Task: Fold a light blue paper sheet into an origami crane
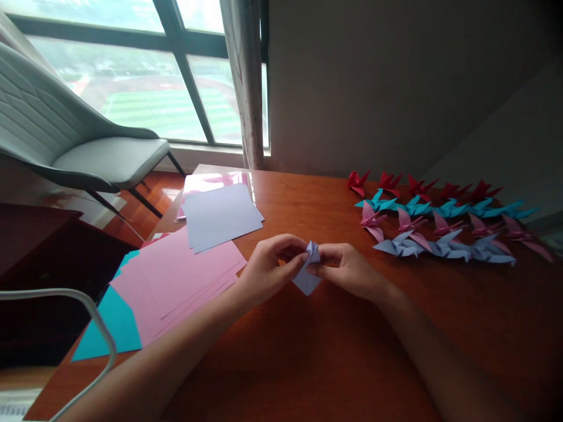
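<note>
A small lavender folded paper piece (308,271) hangs just above the brown table (334,351), pinched from both sides. My left hand (268,268) grips its left edge with thumb and fingers closed. My right hand (347,268) pinches its right edge, fingers curled. Both hands meet at the table's middle.
Stacks of flat paper lie at the left: lavender sheets (220,215), pink sheets (176,281) and a teal sheet (109,328). Rows of finished paper cranes sit at the right: red (417,186), teal (440,206), pink (440,225), lavender (444,246). A grey chair (79,146) stands by the window.
</note>
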Available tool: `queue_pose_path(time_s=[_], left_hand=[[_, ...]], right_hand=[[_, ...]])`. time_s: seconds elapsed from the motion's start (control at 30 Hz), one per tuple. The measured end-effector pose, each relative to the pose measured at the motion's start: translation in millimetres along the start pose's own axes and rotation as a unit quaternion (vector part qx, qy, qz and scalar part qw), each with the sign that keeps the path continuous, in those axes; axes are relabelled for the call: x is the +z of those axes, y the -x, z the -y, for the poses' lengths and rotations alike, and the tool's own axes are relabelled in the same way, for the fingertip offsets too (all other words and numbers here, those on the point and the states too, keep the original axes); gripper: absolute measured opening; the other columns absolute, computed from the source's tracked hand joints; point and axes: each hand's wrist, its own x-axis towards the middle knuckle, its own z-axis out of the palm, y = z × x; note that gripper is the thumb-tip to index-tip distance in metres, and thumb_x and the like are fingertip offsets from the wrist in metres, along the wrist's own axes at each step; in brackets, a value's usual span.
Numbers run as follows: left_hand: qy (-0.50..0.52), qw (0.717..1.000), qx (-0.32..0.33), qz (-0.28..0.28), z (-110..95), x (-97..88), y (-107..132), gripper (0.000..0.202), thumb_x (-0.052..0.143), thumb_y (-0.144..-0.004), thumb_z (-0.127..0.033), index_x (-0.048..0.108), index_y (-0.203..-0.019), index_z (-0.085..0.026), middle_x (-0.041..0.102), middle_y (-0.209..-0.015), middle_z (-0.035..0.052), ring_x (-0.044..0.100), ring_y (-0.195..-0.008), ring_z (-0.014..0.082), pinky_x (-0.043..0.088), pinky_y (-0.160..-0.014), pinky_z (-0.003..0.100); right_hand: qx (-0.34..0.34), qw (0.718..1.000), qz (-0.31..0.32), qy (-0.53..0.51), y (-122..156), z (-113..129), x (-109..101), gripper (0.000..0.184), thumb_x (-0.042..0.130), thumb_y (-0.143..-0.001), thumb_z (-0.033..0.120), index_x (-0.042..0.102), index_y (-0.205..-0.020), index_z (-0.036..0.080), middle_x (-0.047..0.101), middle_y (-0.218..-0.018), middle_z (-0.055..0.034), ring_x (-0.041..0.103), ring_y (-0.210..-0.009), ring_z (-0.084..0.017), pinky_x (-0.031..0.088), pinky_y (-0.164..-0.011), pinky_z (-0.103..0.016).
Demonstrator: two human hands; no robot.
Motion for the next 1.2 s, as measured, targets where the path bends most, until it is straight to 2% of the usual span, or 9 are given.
queue_pose_path(time_s=[0.2, 0.5, 0.93, 1.2], left_hand=[[0.012, 1.0, -0.01, -0.014, -1.1, 0.1, -1.0, 0.015, 0.065, -0.085, -0.028, 0.07, -0.087, -0.014, 0.07, -0.082, 0.0058, 0.063, -0.075, 0.0162, 0.052, -0.067, 0.025], [0.018, 0.999, -0.021, -0.023, -1.4, 1.4, -0.3, 0.015, 0.063, -0.086, -0.027, 0.067, -0.081, -0.013, 0.068, -0.077, 0.0047, 0.06, -0.072, 0.0147, 0.049, -0.064, 0.024], [0.001, 1.0, -0.016, -0.016, 1.5, 0.9, -0.1, 0.012, 0.059, -0.086, -0.023, 0.066, -0.083, -0.014, 0.069, -0.081, 0.0047, 0.062, -0.075, 0.016, 0.049, -0.067, 0.025], [0.011, 0.999, -0.022, -0.023, -0.1, 2.1, 0.1, 0.019, 0.061, -0.088, -0.03, 0.066, -0.08, -0.013, 0.067, -0.077, 0.0036, 0.06, -0.072, 0.0146, 0.047, -0.064, 0.024]], right_hand=[[0.025, 0.999, 0.037, -0.014, 1.0, -3.5, 2.2, 0.019, 0.069, -0.082, 0.037, 0.071, -0.081, 0.018, 0.069, -0.079, -0.0007, 0.066, -0.081, -0.02, 0.054, -0.075, -0.032], [0.035, 0.998, 0.045, 0.005, 2.6, -2.1, 3.0, 0.013, 0.068, -0.083, 0.029, 0.071, -0.087, 0.017, 0.07, -0.084, -0.0009, 0.065, -0.079, -0.019, 0.052, -0.07, -0.029], [0.041, 0.998, 0.05, 0.02, 2.3, -2.8, 3.4, 0.012, 0.068, -0.082, 0.027, 0.071, -0.087, 0.017, 0.069, -0.084, -0.0008, 0.065, -0.079, -0.02, 0.049, -0.069, -0.027], [0.042, 0.998, 0.047, 0.031, 2.9, -4.6, 3.0, 0.009, 0.067, -0.083, 0.025, 0.069, -0.085, 0.017, 0.065, -0.08, -0.0002, 0.061, -0.076, -0.018, 0.046, -0.066, -0.026]])
